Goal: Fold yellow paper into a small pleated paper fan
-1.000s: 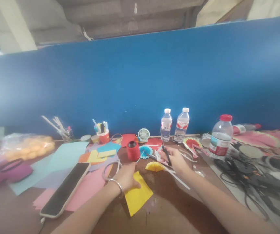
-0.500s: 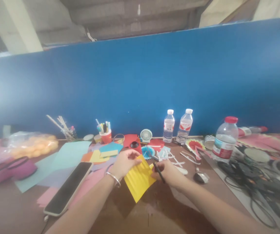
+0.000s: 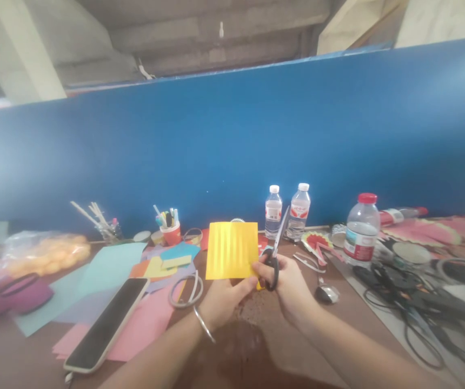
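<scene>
A yellow sheet of paper (image 3: 232, 249) with faint vertical creases is held up over the table. My left hand (image 3: 228, 302) grips its lower edge from below, the thumb toward the right corner; most of its fingers are hidden behind the paper. In my right hand (image 3: 291, 286) is a pair of scissors (image 3: 276, 251) with black handles, blades pointing up. The right fingertips touch the paper's lower right edge. A small yellow bit (image 3: 260, 284) shows just under that corner.
A phone (image 3: 108, 324) lies on coloured paper sheets (image 3: 113, 259) at left. Behind stand a cup of pens (image 3: 171, 229) and two water bottles (image 3: 273, 216). To the right are a larger red-capped bottle (image 3: 362, 232), a mouse-like object (image 3: 326, 293) and tangled black cables (image 3: 403, 302).
The yellow paper has been lifted and turned from a slanted position to upright and square. The scissors have swung from pointing down toward the table to blades up. The view has shifted slightly.
</scene>
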### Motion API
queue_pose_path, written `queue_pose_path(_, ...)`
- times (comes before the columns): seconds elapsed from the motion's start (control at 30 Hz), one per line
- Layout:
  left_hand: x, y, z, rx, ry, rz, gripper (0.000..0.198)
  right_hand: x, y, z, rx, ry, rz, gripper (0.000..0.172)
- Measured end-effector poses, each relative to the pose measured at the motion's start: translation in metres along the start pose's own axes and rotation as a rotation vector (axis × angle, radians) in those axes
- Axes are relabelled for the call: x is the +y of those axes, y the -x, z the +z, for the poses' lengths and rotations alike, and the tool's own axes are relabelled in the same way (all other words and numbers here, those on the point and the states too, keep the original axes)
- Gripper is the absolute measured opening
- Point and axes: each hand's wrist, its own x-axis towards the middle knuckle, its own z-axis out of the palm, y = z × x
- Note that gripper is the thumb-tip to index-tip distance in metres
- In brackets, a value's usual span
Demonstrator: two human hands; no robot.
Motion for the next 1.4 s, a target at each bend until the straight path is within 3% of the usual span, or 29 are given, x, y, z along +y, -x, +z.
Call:
queue_pose_path(0.17, 0.030, -0.002, 0.006, 0.132, -0.102, 0.012, 0.036, -0.013, 0.006, -0.006, -0.021, 0.006, -0.177, 0.023)
queue_pose_path(0.3, 0.044, 0.007, 0.005, 0.348, -0.110, 0.045, 0.031, -0.016, 0.012, -0.009, -0.268, 0.136, -0.329, 0.033)
queue_pose_path(0.43, 0.046, 0.019, 0.002, 0.444, -0.111, 0.126, 0.033, -0.012, 0.023, -0.002, -0.459, 0.336, -0.295, 0.038)
queue_pose_path(0.53, 0.042, 0.024, 0.003, 0.456, -0.064, 0.093, 0.030, -0.009, 0.031, 0.006, -0.523, 0.267, -0.256, 0.041)
queue_pose_path(0.67, 0.036, 0.023, 0.009, 0.466, 0.041, -0.024, 0.032, -0.007, 0.036, 0.011, -0.528, 0.165, -0.212, 0.041)
queue_pose_path(0.87, 0.033, 0.023, 0.013, 0.480, 0.111, -0.004, 0.032, -0.009, 0.038, 0.013, -0.522, 0.136, -0.158, 0.042)
queue_pose_path(1.0, 0.032, 0.025, 0.014, 0.508, 0.135, -0.075, 0.031, -0.006, 0.038, 0.011, -0.514, 0.204, -0.146, 0.044)
queue_pose_path(1.4, 0.035, 0.023, 0.016, 0.553, 0.015, -0.066, 0.031, -0.005, 0.040, 0.011, -0.513, 0.186, -0.145, 0.042)
